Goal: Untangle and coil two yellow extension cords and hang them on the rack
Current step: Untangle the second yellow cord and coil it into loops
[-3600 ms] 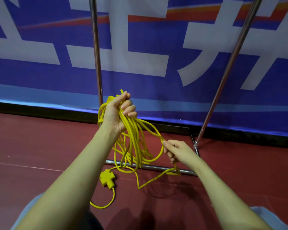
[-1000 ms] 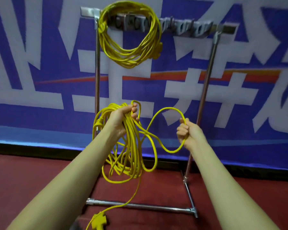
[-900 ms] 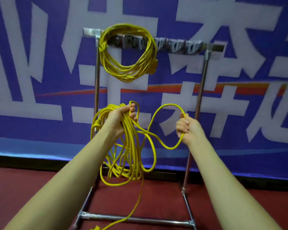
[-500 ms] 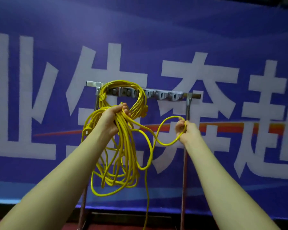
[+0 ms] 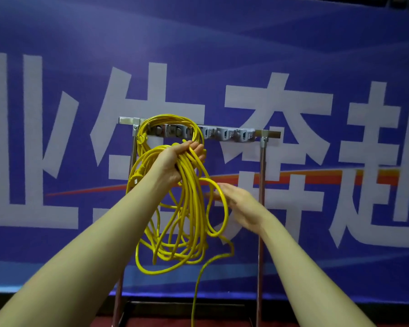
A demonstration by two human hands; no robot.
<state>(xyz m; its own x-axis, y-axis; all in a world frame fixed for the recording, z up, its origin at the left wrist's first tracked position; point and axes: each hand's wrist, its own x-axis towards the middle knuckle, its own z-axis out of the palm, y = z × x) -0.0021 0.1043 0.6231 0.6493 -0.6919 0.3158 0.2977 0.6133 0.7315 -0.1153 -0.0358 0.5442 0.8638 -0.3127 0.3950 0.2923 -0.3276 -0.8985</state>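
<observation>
Head view: the left hand [image 5: 178, 161], at about 11 o'clock from frame centre, holds a clenched grip on the gathered loops of the second cord [image 5: 187, 208], whose tail trails to the floor. The right hand [image 5: 240, 205], at 3 o'clock of the bundle, is released and flat, a loop draped over its fingers. The first cord [image 5: 170, 120] already hangs on the rack [image 5: 227, 133] at 12 o'clock. To do this well, I'd feed each turn into the left palm at matching length, keeping the tail from dragging twists, before lifting onto a free hook. The blue banner [image 5: 293, 55] carries large white Chinese characters, only partly readable.
</observation>
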